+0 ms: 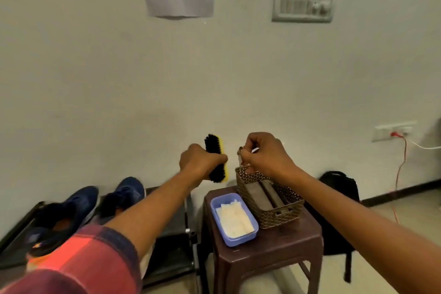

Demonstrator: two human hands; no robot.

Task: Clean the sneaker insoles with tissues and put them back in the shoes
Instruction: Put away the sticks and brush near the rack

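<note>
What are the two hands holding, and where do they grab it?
Left hand grips the yellow-backed black-bristle brush around its middle. Right hand pinches something small and metallic; unclear what.

One head-worn wide-angle view looks forward and slightly down toward the wall (95,67), close over a stool (274,250); the edges look somewhat blurred.

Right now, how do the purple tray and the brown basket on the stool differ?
The purple tray is shallow with solid walls; the brown basket is deeper, with perforated woven-look walls. The tray holds white tissues; the basket holds grey, box-like items. The tray lies untouched; the right hand hovers at the basket's far rim. Both sit on the stool.
</note>
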